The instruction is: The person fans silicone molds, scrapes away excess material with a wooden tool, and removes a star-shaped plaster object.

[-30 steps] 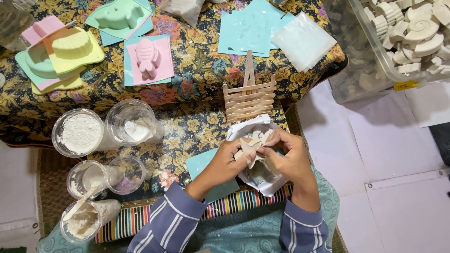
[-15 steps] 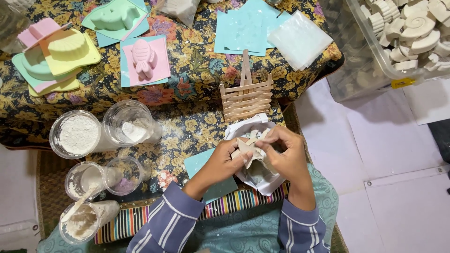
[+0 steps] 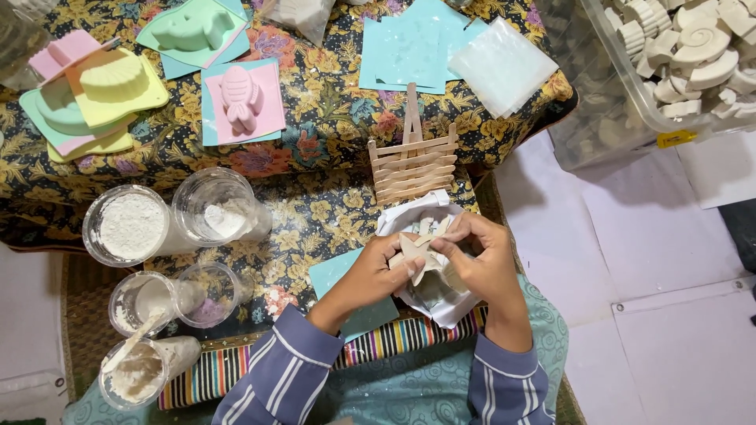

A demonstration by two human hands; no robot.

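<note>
A dark cloth [image 3: 331, 134] printed with yellow, pink and teal flowers covers the desk, carrying a pink fish mould [image 3: 242, 96], a mint-green mould [image 3: 189, 30], a yellow shell mould [image 3: 114, 79] and turquoise sheets [image 3: 409, 49]. Both hands hold a pale cream star-shaped cast [image 3: 420, 250] over a white bag [image 3: 409, 219]. The sleeves [image 3: 276, 378] are blue-grey with white stripes, beside a rainbow-striped mat [image 3: 394, 337].

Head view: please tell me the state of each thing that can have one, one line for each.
Left hand: fingers closed on the star-shaped cast.
Right hand: fingers closed on the same cast.
Star-shaped cast: held above the white bag.
White bag: open.
Powder cup: nearly full, uncovered.
Clear cup: lying on its side.
Pink mould: lying flat.
</note>
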